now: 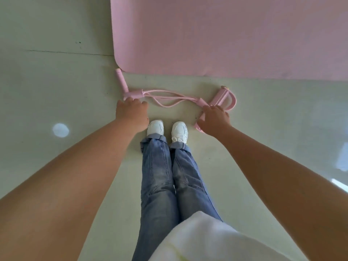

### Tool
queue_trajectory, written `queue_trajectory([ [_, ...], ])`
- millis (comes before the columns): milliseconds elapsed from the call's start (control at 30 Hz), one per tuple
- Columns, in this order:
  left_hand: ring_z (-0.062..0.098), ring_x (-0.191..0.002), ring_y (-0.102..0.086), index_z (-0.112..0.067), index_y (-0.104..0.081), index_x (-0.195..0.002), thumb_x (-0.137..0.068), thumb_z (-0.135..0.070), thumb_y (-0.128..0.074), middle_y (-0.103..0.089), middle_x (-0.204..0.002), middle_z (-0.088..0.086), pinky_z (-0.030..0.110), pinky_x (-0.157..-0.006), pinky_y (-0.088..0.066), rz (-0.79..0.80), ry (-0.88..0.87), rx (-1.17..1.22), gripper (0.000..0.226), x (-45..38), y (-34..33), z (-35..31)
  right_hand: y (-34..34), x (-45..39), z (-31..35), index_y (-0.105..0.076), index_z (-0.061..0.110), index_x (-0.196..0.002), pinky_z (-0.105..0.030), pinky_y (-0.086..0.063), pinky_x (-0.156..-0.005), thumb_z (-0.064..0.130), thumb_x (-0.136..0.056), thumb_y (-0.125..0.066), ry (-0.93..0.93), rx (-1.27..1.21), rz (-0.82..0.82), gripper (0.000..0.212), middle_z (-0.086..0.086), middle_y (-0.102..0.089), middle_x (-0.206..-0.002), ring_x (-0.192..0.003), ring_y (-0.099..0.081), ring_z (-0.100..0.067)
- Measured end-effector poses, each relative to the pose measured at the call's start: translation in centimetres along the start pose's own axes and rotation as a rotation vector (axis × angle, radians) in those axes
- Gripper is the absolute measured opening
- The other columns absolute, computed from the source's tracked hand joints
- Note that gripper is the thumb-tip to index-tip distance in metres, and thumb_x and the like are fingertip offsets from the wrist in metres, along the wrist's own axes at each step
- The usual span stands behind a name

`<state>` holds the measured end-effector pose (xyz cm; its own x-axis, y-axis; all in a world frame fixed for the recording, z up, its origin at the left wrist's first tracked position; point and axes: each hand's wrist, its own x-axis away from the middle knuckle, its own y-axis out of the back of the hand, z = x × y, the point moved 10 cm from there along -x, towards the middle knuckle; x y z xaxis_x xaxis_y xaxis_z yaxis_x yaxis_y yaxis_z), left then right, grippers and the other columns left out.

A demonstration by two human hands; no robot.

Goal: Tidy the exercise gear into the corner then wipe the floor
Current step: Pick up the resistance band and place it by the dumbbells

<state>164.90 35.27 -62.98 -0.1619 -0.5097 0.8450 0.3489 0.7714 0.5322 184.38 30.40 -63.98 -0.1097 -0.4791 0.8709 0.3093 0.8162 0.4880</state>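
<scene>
A pink pedal resistance band (169, 98) lies on the pale floor just in front of my feet. Its bar handle (122, 83) points up-left and its foot straps (224, 97) sit at the right. My left hand (131, 115) reaches down over the handle end, fingers curled on it. My right hand (214, 119) covers the strap end, with a pink strap showing under the palm. Whether either hand has fully closed its grip is hidden by the backs of the hands. A pink exercise mat (226, 34) lies flat beyond the band.
My white shoes (167, 129) and jeans stand right behind the band. The pale floor (56, 81) has a thin crack line at the left and bright light patches at left and right. The mat's long edge runs close to the band.
</scene>
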Motion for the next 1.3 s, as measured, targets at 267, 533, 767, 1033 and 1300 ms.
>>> queue_trajectory([
  [267,0.032,-0.124,-0.046,-0.002,-0.044,-0.13,-0.09,-0.013,-0.057,-0.049,-0.132,0.015,0.04,-0.098,-0.04,0.077,0.049,-0.002,0.043,-16.4,-10.4,1.0,-9.9,-15.6,-2.0,-0.043,0.007,-0.13,-0.041,-0.037,-0.104,0.017,-0.091,-0.046,-0.174,0.019,0.082,0.041,-0.015,-0.046,-0.136,-0.13,-0.039,-0.031],
  [533,0.039,-0.131,-0.04,0.008,-0.037,-0.134,-0.095,0.005,-0.034,-0.043,-0.138,0.027,0.043,-0.102,-0.036,0.055,0.143,-0.012,0.04,-29.1,-16.9,2.0,-14.6,-27.0,-5.2,-0.013,-0.001,-0.146,-0.044,-0.02,-0.115,0.011,-0.091,-0.043,-0.334,0.111,0.02,0.064,-0.017,-0.023,-0.15,-0.139,-0.023,-0.033],
  [767,0.042,-0.127,-0.045,0.009,-0.043,-0.131,-0.095,0.005,-0.039,-0.046,-0.134,0.027,0.046,-0.103,-0.038,0.08,0.108,-0.104,0.037,-33.1,-17.7,2.4,-14.6,-31.2,-7.2,-0.037,0.004,-0.137,-0.044,-0.026,-0.111,0.004,-0.09,-0.044,-0.398,0.164,-0.024,0.047,-0.018,-0.041,-0.139,-0.132,-0.037,-0.034],
  [1033,0.041,-0.122,-0.047,0.003,-0.044,-0.131,-0.096,-0.007,-0.043,-0.048,-0.13,0.025,0.042,-0.097,-0.042,0.053,-0.041,-0.157,0.036,-28.4,-11.7,-0.8,-14.4,-26.1,-4.5,-0.038,0.004,-0.129,-0.046,-0.037,-0.101,0.007,-0.093,-0.044,-0.148,-0.013,0.016,0.037,-0.018,-0.039,-0.13,-0.122,-0.041,-0.036],
  [1300,0.037,-0.122,-0.047,-0.002,-0.044,-0.129,-0.091,-0.001,-0.046,-0.051,-0.128,0.018,0.041,-0.096,-0.042,-0.093,-0.195,-0.197,0.038,-17.8,-0.3,-7.5,-3.6,-15.9,-3.8,-0.038,0.007,-0.129,-0.04,-0.041,-0.095,0.009,-0.094,-0.043,-0.12,-0.194,-0.185,0.035,-0.017,-0.043,-0.125,-0.113,-0.045,-0.032],
])
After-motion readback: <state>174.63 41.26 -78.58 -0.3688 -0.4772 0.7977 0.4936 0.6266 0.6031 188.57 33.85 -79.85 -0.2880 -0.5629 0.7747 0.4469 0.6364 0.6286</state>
